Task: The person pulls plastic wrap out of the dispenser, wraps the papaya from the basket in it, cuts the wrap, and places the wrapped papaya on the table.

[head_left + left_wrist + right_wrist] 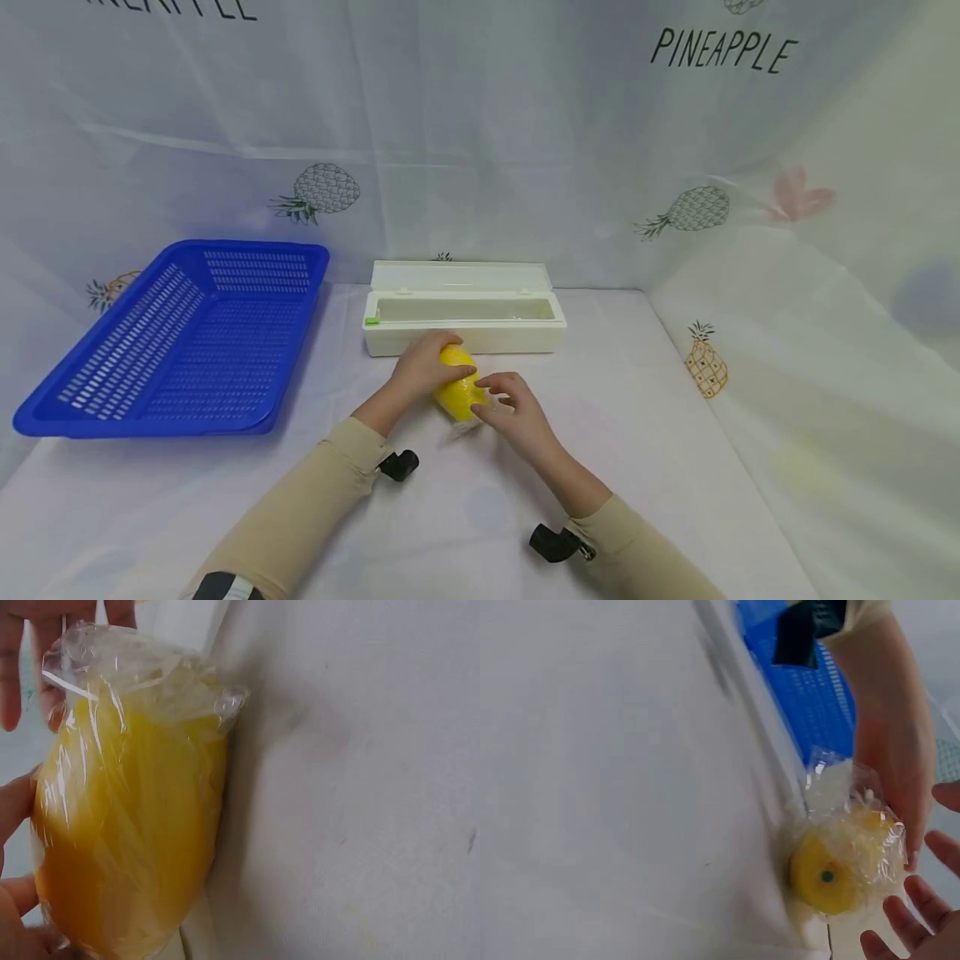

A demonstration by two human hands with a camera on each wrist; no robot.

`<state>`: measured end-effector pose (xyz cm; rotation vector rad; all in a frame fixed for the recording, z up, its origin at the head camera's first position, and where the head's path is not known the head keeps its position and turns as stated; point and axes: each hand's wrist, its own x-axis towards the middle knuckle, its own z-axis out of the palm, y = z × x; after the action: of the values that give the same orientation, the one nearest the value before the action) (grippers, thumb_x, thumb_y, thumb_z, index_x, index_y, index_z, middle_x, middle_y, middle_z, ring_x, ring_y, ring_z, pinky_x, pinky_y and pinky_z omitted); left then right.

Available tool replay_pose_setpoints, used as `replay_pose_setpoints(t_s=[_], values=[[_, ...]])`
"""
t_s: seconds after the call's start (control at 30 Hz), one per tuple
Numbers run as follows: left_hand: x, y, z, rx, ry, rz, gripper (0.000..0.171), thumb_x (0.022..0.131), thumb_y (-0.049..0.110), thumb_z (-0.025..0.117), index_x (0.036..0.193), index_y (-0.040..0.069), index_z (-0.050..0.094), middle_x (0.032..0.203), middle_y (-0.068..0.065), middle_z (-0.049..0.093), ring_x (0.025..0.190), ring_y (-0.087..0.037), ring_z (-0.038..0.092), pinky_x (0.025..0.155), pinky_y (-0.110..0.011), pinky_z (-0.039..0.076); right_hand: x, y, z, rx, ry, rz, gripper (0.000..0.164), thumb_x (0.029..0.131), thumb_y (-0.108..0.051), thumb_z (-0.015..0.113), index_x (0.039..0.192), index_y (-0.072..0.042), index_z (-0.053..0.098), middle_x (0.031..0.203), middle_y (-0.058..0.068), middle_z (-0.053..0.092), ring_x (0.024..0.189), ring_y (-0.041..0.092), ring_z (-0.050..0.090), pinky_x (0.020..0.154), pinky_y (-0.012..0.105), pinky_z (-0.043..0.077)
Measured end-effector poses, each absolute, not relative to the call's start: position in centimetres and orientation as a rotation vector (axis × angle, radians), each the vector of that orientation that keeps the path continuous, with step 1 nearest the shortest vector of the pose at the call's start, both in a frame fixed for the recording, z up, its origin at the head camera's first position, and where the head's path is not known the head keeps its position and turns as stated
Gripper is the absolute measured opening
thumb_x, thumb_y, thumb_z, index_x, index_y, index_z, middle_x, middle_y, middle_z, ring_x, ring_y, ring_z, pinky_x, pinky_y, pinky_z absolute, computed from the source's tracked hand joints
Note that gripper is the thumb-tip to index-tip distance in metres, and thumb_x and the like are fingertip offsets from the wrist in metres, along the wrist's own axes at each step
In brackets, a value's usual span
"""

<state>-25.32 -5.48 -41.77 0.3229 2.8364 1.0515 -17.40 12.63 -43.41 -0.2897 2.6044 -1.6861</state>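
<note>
A yellow fruit point(459, 396) wrapped in clear plastic film lies on the white cloth, in front of the long white box. My left hand point(422, 367) grips it from the left, fingers over its far end and thumb across its top. Crumpled film point(142, 664) bunches at the near end in the left wrist view. To the right of the fruit, my right hand point(527, 421) has its thumb and fingers spread apart, close to the film. In the right wrist view a small green spot shows on the fruit point(817, 874), and the right fingers point(926, 900) appear apart from it.
The white box point(465, 339) stands behind the hands, its lid point(461, 275) raised and a green piece point(372, 321) at its left end. A blue plastic basket point(225, 350) sits at the left. A pineapple-print curtain point(495, 167) hangs behind.
</note>
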Motion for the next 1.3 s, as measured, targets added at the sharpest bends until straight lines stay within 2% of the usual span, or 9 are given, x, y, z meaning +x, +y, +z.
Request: replay_pose_setpoints(t_s=[0.13, 0.3, 0.5, 0.63, 0.93, 1.17, 1.3], values=[[-25.2, -5.1, -41.9, 0.291, 2.859, 1.053, 0.063, 0.081, 0.042, 0.078, 0.131, 0.01, 0.057, 0.134, -0.012, 0.046, 0.116, -0.029, 0.048, 0.097, -0.043, 0.044, -16.6, 12.5, -43.6, -0.523, 2.694, -1.511, 0.03, 0.079, -0.011, 0.081, 0.107, -0.014, 0.073, 0.113, 0.001, 0.048, 0.111, 0.023, 0.047, 0.096, 0.048, 0.041], [-25.1, -4.9, -42.1, 0.212, 2.898, 1.06, 0.065, 0.079, 0.044, 0.08, 0.127, 0.008, 0.056, 0.129, -0.009, 0.051, 0.115, -0.028, 0.041, 0.092, -0.041, 0.044, -16.6, 11.8, -43.9, -0.752, 2.906, -1.165, 0.031, 0.071, -0.012, 0.087, 0.1, -0.014, 0.076, 0.107, 0.002, 0.043, 0.104, 0.022, 0.041, 0.085, 0.038, 0.04], [-25.1, -4.8, -42.2, 0.199, 2.923, 1.051, 0.062, 0.079, 0.047, 0.078, 0.125, 0.01, 0.059, 0.129, -0.007, 0.053, 0.117, -0.029, 0.036, 0.089, -0.04, 0.043, -16.6, 11.3, -43.9, -0.846, 3.042, -1.029, 0.014, 0.071, -0.012, 0.088, 0.079, -0.016, 0.077, 0.102, 0.005, 0.046, 0.099, 0.026, 0.042, 0.081, 0.041, 0.036], [-25.2, -4.7, -42.4, 0.194, 2.914, 1.073, 0.061, 0.08, 0.047, 0.078, 0.124, 0.01, 0.058, 0.129, -0.006, 0.054, 0.117, -0.029, 0.036, 0.089, -0.039, 0.042, -16.1, 11.7, -43.9, -0.813, 3.011, -1.04, 0.013, 0.073, -0.012, 0.087, 0.071, -0.019, 0.076, 0.103, 0.004, 0.046, 0.102, 0.025, 0.042, 0.084, 0.042, 0.036], [-25.3, -5.3, -42.6, 0.182, 2.896, 1.101, 0.063, 0.08, 0.047, 0.077, 0.128, 0.011, 0.057, 0.136, -0.005, 0.051, 0.126, -0.028, 0.032, 0.097, -0.044, 0.041, -15.2, 13.5, -44.9, -1.005, 2.942, -1.23, 0.018, 0.072, -0.008, 0.086, 0.073, -0.022, 0.075, 0.094, -0.001, 0.038, 0.09, 0.019, 0.035, 0.073, 0.031, 0.029], [-25.4, -5.3, -42.6, 0.2, 2.854, 1.138, 0.063, 0.081, 0.046, 0.078, 0.129, 0.011, 0.058, 0.139, -0.005, 0.05, 0.129, -0.028, 0.03, 0.1, -0.044, 0.039, -14.6, 15.0, -46.1, -1.149, 2.899, -1.332, 0.019, 0.069, -0.004, 0.087, 0.073, -0.019, 0.075, 0.092, 0.001, 0.038, 0.088, 0.017, 0.035, 0.072, 0.027, 0.029], [-25.5, -5.2, -42.6, 0.207, 2.847, 1.127, 0.062, 0.081, 0.046, 0.077, 0.129, 0.011, 0.058, 0.14, -0.005, 0.05, 0.131, -0.029, 0.03, 0.102, -0.044, 0.037, -14.5, 15.7, -45.7, -1.017, 2.83, -1.437, 0.02, 0.073, -0.001, 0.084, 0.082, -0.017, 0.078, 0.094, 0.001, 0.04, 0.09, 0.018, 0.039, 0.074, 0.03, 0.036]])
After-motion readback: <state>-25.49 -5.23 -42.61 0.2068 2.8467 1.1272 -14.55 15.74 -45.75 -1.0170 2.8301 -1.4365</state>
